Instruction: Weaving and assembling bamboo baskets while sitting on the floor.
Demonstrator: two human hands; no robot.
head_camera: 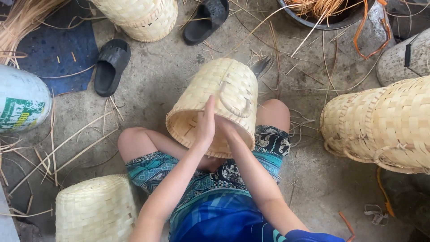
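- The woven basket (215, 101) is pale straw-coloured, lies tilted on the person's knees at the middle of the scene, its open mouth turned to the near left, and a looped handle shows on its right side.
- The floor (170, 67) is grey concrete strewn with loose cane strips; 2 black sandals (112, 65) lie at the far left, and more baskets stand near left, far and right.
- The left hand (206, 123) lies flat, fingers straight, against the basket's rim.
- The right hand (226, 127) touches the rim just beside it; its grip is mostly hidden, so I cannot tell how far it closes.
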